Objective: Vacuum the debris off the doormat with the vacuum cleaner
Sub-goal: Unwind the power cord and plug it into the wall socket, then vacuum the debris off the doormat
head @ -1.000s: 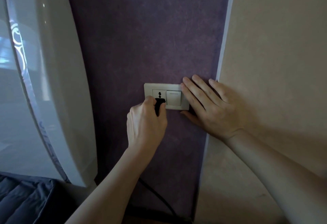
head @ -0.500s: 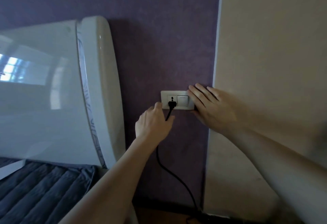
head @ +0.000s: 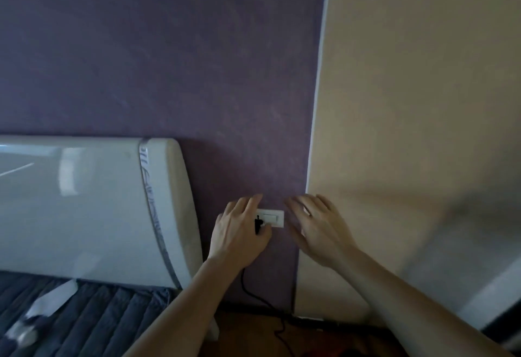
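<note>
A black plug [head: 257,223] sits in the wall socket plate [head: 273,218], and its cord [head: 242,277] runs down to the floor [head: 248,328]. The left hand [head: 239,232] lies against the plug, fingers [head: 251,202] straight, thumb just below it. The right hand [head: 318,229] is spread beside the plate, holding nothing.

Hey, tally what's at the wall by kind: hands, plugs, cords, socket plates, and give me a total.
Hands: 2 (left hand, right hand)
Plug: 1
Cord: 1
Socket plate: 1
Total: 5
</note>
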